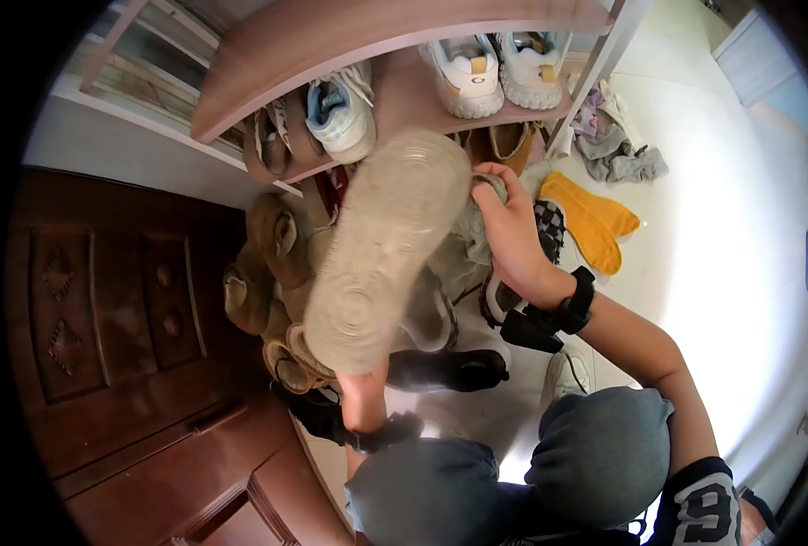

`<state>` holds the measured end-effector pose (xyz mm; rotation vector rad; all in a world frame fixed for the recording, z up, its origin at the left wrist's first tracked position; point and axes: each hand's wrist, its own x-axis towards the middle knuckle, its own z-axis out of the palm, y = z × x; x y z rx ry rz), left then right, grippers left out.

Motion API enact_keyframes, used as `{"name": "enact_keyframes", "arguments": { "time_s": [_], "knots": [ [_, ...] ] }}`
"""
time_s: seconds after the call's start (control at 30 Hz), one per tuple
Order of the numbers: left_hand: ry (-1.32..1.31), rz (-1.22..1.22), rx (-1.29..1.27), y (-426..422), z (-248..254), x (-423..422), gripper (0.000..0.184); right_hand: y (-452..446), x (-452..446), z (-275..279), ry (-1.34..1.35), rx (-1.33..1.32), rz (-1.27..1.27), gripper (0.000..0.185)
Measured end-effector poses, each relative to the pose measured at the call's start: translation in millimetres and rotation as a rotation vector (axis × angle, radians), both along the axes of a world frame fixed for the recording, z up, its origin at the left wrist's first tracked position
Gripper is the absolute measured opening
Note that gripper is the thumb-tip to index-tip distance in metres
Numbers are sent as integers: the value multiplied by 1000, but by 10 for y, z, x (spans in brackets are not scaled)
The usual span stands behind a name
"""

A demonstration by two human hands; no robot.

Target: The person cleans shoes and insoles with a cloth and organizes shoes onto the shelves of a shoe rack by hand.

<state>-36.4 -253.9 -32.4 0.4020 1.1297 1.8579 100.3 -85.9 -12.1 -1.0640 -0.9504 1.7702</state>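
Observation:
A pale beige shoe (390, 246) is held up in front of the rack, its slightly blurred sole towards me. My left hand (365, 398) grips it from below at the near end; the fingers are hidden behind the shoe. On the other side, my right hand (520, 241) has its thumb and fingers closed on a crumpled grey-green cloth (472, 232), close against the shoe's far end. Whether the cloth touches the shoe or goes inside it I cannot tell.
White sneakers (470, 77) and a white-blue shoe (342, 114) stand on the wooden shoe rack (395, 77). Brown boots (272, 241) and a black shoe (463, 369) are on the floor. Yellow socks (590, 223) and a clothes pile (618, 150) lie right. A brown door (121, 318) borders the left.

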Motion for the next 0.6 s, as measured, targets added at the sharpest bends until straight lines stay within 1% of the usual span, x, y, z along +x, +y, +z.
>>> {"name": "enact_keyframes", "arguments": {
  "time_s": [0.03,0.07,0.1,0.13,0.17,0.2,0.23,0.3,0.33,0.37,0.4,0.43,0.47,0.5,0.53,0.57,0.6],
  "knots": [
    [-215,24,31,28,101,23,43,-21,-35,-72,3,11,1,17],
    [737,25,-218,84,179,84,42,-100,-99,-60,8,112,-88,18],
    [736,31,-211,95,170,80,42,-194,-122,-40,13,211,-175,18],
    [360,101,-167,88,149,78,41,-346,-24,2,100,-43,27,21],
    [-16,161,-122,85,138,78,40,-438,9,220,-103,-116,204,24],
    [-6,211,-160,112,184,97,38,-539,-24,207,-34,-38,238,24],
    [-5,207,-157,120,211,91,38,-565,-30,176,-32,-35,233,24],
    [148,243,-230,124,257,58,31,-582,-50,94,117,-88,273,26],
    [276,192,-183,130,281,48,27,-560,-23,39,118,-85,270,26],
    [401,142,-133,140,293,38,24,-517,45,-30,44,-103,301,27],
    [600,148,-198,204,366,29,22,-484,96,-107,-32,-121,334,28],
    [796,107,-177,269,470,76,19,-480,115,-234,-37,-117,338,28],
    [1033,45,-95,387,527,46,17,-493,127,-385,-58,-50,323,28],
    [1269,-19,-11,519,591,15,15,-494,116,-369,-79,17,309,29],
    [1387,-69,23,651,708,13,15,-515,156,-323,-18,-9,305,31],
    [1505,-122,57,787,809,13,14,-523,178,-325,-20,-9,309,31],
    [1588,-124,63,904,801,-27,16,-516,209,-318,-51,-20,340,31]
  ]
}}
